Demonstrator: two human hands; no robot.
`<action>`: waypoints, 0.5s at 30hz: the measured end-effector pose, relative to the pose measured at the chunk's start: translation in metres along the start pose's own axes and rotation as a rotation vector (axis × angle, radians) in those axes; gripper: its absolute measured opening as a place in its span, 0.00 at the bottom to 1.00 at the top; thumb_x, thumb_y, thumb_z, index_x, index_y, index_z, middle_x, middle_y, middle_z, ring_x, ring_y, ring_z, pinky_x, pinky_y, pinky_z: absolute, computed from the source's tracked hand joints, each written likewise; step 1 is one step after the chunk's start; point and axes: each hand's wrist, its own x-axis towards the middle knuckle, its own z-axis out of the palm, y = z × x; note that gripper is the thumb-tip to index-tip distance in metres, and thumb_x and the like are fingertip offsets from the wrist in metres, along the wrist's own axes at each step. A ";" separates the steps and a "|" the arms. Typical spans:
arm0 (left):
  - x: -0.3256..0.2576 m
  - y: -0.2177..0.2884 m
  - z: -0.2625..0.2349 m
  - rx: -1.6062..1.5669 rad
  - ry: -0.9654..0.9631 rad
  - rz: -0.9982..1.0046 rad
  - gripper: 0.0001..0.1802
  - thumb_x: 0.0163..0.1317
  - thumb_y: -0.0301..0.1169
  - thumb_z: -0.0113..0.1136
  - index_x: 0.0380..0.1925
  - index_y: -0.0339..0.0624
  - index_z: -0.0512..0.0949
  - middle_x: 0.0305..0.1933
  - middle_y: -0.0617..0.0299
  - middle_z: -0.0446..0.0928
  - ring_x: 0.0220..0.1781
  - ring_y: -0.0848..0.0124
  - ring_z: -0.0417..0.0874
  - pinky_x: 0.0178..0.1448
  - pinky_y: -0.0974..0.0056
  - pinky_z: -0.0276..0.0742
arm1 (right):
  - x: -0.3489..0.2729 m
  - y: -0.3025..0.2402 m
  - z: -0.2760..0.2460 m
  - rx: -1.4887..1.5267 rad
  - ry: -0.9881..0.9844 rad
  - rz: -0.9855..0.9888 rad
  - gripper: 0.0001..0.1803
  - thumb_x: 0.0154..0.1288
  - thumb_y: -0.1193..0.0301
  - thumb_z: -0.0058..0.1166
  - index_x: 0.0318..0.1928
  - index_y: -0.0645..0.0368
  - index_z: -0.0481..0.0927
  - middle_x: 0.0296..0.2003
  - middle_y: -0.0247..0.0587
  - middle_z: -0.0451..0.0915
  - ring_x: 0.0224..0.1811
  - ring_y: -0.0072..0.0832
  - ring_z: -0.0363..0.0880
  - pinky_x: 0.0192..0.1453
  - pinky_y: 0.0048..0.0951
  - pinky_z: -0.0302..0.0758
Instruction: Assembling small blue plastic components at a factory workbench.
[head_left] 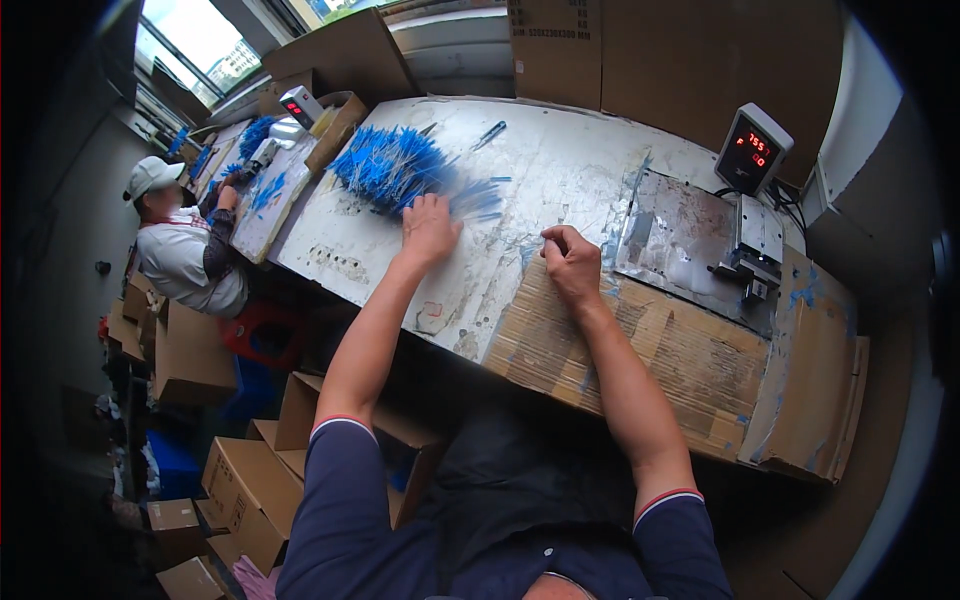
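Note:
A heap of thin blue strips (390, 165), with paler ends among them, lies on the white worktable (560, 150). My left hand (430, 230) is at the heap's near edge, fingers stretched forward and a little apart, touching the strips. Just right of its fingertips, some strips are smeared by motion. My right hand (573, 262) is closed in a pinch above the table, by the far left corner of a flat cardboard sheet (640, 345). Whatever its fingers hold, if anything, is hidden or too small to make out.
A metal plate with a fixture (755, 245) and a red digital display (755, 150) occupy the right side. A blue-handled tool (490, 133) lies at the back. To the left, a person in a white cap (190, 240) works at another table; cardboard boxes (255, 490) crowd the floor.

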 end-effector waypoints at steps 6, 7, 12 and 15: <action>-0.004 0.011 -0.014 -0.023 0.060 0.034 0.36 0.57 0.43 0.71 0.63 0.39 0.73 0.60 0.51 0.75 0.66 0.53 0.71 0.68 0.49 0.67 | -0.001 0.002 -0.002 0.008 -0.002 0.031 0.08 0.64 0.72 0.58 0.42 0.57 0.87 0.27 0.45 0.86 0.29 0.34 0.86 0.38 0.33 0.81; -0.005 0.012 -0.015 -0.004 0.088 0.038 0.36 0.57 0.44 0.70 0.63 0.39 0.73 0.60 0.51 0.76 0.66 0.53 0.71 0.68 0.49 0.67 | -0.002 0.001 -0.003 0.008 0.001 0.032 0.08 0.64 0.72 0.58 0.42 0.57 0.87 0.27 0.45 0.86 0.29 0.34 0.86 0.38 0.33 0.81; 0.007 0.007 -0.015 0.090 -0.030 -0.030 0.36 0.61 0.48 0.67 0.64 0.38 0.73 0.62 0.51 0.76 0.67 0.53 0.71 0.69 0.49 0.66 | -0.001 -0.004 -0.003 -0.017 -0.026 0.060 0.09 0.65 0.71 0.57 0.42 0.57 0.87 0.26 0.45 0.85 0.28 0.35 0.86 0.38 0.33 0.80; 0.013 0.006 -0.013 0.137 -0.063 -0.059 0.35 0.63 0.49 0.66 0.64 0.39 0.74 0.62 0.51 0.76 0.66 0.54 0.72 0.69 0.49 0.66 | 0.000 -0.005 0.000 -0.014 -0.024 0.054 0.09 0.65 0.71 0.57 0.42 0.57 0.87 0.26 0.44 0.85 0.28 0.35 0.86 0.38 0.34 0.80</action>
